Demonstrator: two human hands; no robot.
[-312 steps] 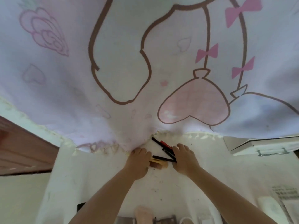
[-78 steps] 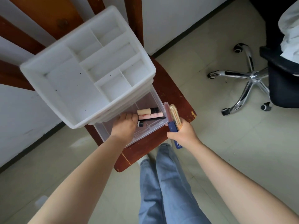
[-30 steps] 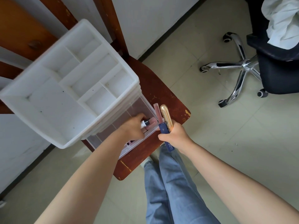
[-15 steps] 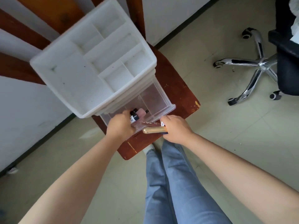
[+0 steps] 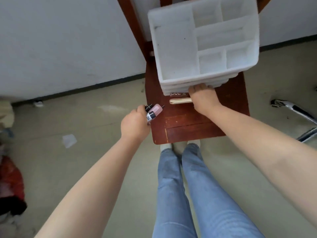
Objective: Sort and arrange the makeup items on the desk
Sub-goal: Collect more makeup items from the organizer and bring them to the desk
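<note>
A white drawer organizer (image 5: 173,47) with divided empty top compartments stands on a reddish wooden chair seat (image 5: 188,124). My right hand (image 5: 203,98) presses against the organizer's front bottom edge while holding a gold tube (image 5: 180,101) and another tube with lettering (image 5: 177,94), both pointing left. My left hand (image 5: 135,122), off the seat's left edge, grips a pink tube with a black-and-white label (image 5: 153,112) and thin dark pencils (image 5: 148,107). No drawer sticks out of the organizer's front.
My legs in blue jeans (image 5: 185,186) stand just before the chair. A chrome office-chair base (image 5: 298,114) is at the right. A scrap of paper (image 5: 69,140) and red cloth (image 5: 10,179) lie on the floor at the left. White wall behind.
The clear drawer that stood pulled out is now pushed in under my right hand. My left hand has drawn away to the left with the pink tube and pencils. The view has swung right.
</note>
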